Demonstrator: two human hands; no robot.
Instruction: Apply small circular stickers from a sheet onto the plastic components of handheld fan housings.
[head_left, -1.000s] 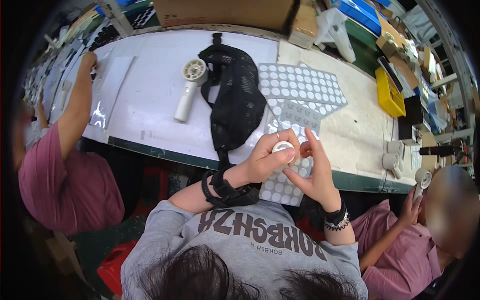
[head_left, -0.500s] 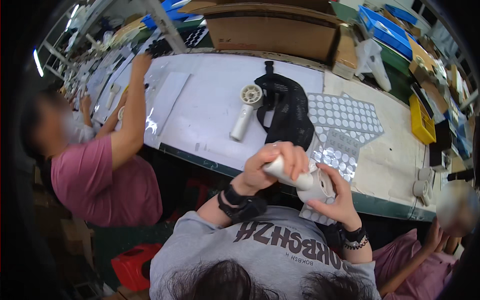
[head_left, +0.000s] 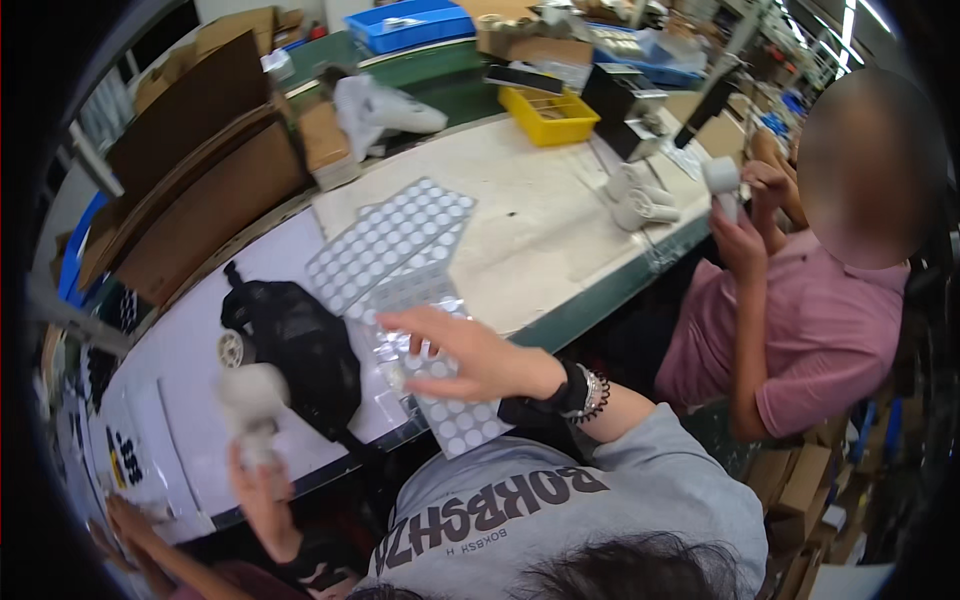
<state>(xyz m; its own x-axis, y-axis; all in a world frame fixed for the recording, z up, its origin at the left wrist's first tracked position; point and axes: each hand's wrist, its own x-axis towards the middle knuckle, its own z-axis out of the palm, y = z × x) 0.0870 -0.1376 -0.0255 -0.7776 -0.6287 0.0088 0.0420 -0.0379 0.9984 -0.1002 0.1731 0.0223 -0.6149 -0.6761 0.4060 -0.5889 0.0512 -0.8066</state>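
Observation:
At the lower left, my left hand [head_left: 262, 495] grips a white handheld fan [head_left: 252, 395] by its handle, with the round head up; both are smeared by motion. My right hand [head_left: 470, 358] hovers over sheets of round white stickers [head_left: 400, 235], its fingers spread and nothing visible in them. One such sheet [head_left: 463, 425] reaches past the table's front edge, below my right hand. Between my hands lies a black mesh bag [head_left: 300, 350]. The round head of a second white fan [head_left: 235, 350] shows at the bag's left side, partly behind the held fan.
At the right, a co-worker in a pink shirt [head_left: 800, 330] holds a white fan part [head_left: 722, 180]. White cylindrical parts [head_left: 640, 205] stand near the table's right edge. Farther back are a yellow bin [head_left: 550, 115], a cardboard box [head_left: 210, 200] and a blue tray [head_left: 410, 28]. Another person's forearms [head_left: 150, 545] show lower left.
The view has swung to the right. My hands have parted: the right has let go of the fan and opened over the stickers, while the left has carried the fan leftward, turning its head up.

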